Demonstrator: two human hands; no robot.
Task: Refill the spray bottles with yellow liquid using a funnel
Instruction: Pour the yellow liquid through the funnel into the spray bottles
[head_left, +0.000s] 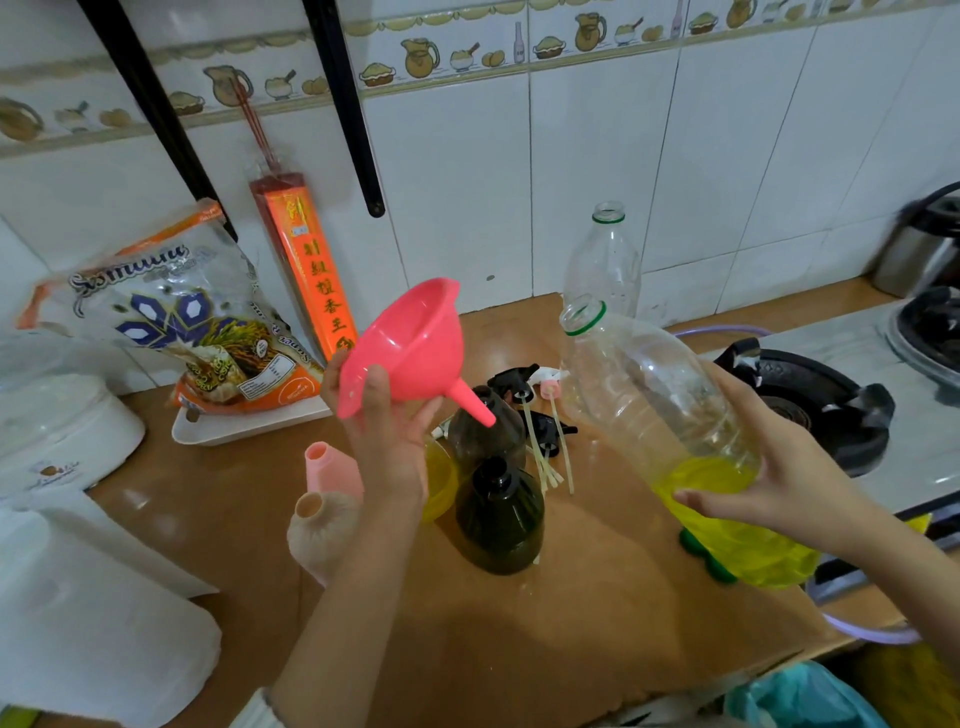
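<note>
Funnel (410, 345) being held tilted at frame centre by the left hand (387, 415), fingers clasped around its rim.

Clear bottle (670, 431) of yellow liquid is being gripped at right by the right hand (769, 467); the spout is best being seated upright in a dark spray bottle (498, 519) below before pouring slowly.

You get a fairly bright, even indoor light, with soft shadows falling on the wooden counter (597, 597) toward the lower middle of the frame. Glare whitens the tiled wall (597, 156) at the top, and the wide lens bends its lines. The left and right edges look smeared and soft.
</note>
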